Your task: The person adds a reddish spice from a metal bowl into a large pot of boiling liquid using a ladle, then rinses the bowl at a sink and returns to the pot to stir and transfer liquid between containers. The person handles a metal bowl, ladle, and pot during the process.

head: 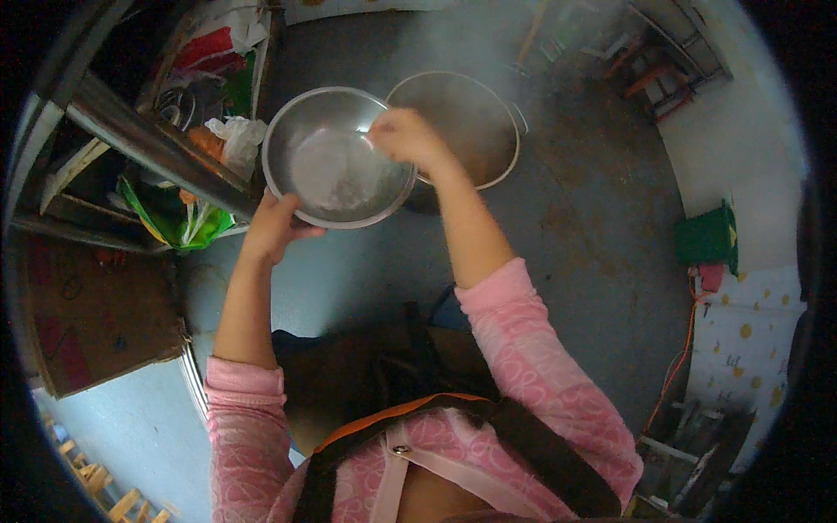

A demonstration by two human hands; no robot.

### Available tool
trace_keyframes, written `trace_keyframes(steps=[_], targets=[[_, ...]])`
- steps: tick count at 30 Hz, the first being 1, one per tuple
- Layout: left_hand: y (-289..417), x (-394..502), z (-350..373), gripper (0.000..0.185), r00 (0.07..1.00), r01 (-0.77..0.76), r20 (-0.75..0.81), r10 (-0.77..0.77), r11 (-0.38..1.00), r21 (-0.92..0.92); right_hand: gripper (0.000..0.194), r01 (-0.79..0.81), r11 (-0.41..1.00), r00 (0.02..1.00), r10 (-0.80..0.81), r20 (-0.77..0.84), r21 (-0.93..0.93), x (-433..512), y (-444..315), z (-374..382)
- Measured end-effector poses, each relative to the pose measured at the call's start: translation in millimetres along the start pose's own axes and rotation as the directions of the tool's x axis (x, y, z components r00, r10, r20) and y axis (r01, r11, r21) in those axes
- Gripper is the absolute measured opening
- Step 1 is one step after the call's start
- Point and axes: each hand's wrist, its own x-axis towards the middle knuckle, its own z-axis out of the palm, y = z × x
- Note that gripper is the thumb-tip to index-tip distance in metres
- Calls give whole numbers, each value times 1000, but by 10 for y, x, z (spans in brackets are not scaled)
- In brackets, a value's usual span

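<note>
A wide stainless steel bowl (320, 163) is tilted in front of me, with a little wet residue low on its inner wall. My left hand (278, 225) grips its lower left rim, thumb over the edge and fingers beneath. My right hand (405, 137) is over the bowl's right side with its fingers bunched; whether they pinch something is not visible. Behind the bowl and to its right stands a large round pot (480, 150), steaming, with brownish contents and a side handle. The bowl overlaps the pot's left rim.
A metal-framed shelf (163, 157) with plastic bags stands at left, above a cardboard box (104, 320). On the right are a green container (706, 238) by the wall and an orange cord (680, 359). Wooden pieces (124, 503) lie at lower left. The floor (588, 261) is grey and stained.
</note>
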Motion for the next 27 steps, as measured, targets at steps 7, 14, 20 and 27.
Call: trace_keyframes(steps=[7, 14, 20, 27], targets=[[-6, 15, 50, 58, 999, -25, -26, 25, 999, -36, 32, -191, 798, 849, -157, -504, -571, -228, 271, -691], [26, 10, 77, 59, 1000, -18, -24, 18, 1000, -15, 49, 27, 969, 991, -57, -120, -244, -110, -108, -282], [-3, 13, 71, 56, 1000, -27, -15, 26, 999, -25, 29, -2, 767, 994, 71, 82, -642, -137, -32, 610], [-6, 9, 28, 54, 1000, -23, -15, 23, 1000, -14, 13, -148, 981, 882, 189, 431, -126, -20, -68, 247]])
